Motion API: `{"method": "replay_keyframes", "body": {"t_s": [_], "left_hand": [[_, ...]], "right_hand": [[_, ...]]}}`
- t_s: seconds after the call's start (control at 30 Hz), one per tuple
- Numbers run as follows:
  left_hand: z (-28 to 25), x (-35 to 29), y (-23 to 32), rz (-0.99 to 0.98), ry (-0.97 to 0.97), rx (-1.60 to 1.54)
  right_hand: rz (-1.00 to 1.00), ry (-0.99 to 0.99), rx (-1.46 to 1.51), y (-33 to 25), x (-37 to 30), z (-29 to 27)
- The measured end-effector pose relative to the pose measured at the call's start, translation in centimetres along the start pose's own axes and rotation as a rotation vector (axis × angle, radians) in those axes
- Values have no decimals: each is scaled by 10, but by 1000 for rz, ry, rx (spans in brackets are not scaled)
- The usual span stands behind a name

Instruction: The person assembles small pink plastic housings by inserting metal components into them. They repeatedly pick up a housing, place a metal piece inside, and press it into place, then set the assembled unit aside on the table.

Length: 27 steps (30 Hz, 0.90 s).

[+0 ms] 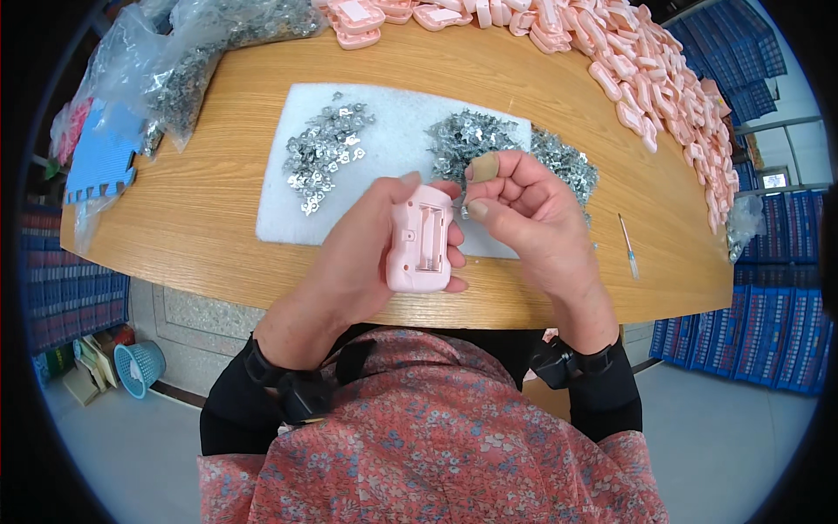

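My left hand [353, 249] is closed around a pink plastic housing [406, 262], held with its open battery compartment facing up. Beside its upper right corner, my right hand [532, 205] pinches a small metal battery contact [463, 212] between thumb and fingers; a tan wrap covers one fingertip. The contact is partly hidden by the fingertips. Beyond the hands lies a white foam sheet [397, 113]. On it are a loose spread of flat metal contacts [323, 148] at the left and a denser heap of metal spring contacts [467, 140] at the right.
Many pink housings [628, 70] are piled along the table's far and right edges. A screwdriver [628, 247] lies right of my right hand. Clear plastic bags of metal parts [188, 79] and a blue foam mat [100, 162] occupy the far left of the wooden table [209, 236].
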State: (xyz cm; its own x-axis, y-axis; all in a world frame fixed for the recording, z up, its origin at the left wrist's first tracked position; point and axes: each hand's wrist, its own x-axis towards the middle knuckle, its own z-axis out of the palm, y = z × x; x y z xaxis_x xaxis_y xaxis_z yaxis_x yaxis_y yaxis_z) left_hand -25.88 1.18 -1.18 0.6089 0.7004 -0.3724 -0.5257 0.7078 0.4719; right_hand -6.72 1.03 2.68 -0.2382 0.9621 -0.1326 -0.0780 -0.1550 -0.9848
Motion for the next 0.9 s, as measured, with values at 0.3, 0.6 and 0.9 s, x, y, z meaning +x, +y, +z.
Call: {"method": "replay_keyframes", "body": {"t_s": [0.3, 0.6, 0.9], "left_hand": [[3, -1, 1, -120, -14, 128], [6, 1, -4, -118, 16, 208], [-5, 2, -7, -148, -107, 66]], "right_hand": [[-48, -65, -453, -11, 1, 7], [-250, -1, -935, -17, -5, 19], [-429, 153, -968, -11, -7, 17]]}}
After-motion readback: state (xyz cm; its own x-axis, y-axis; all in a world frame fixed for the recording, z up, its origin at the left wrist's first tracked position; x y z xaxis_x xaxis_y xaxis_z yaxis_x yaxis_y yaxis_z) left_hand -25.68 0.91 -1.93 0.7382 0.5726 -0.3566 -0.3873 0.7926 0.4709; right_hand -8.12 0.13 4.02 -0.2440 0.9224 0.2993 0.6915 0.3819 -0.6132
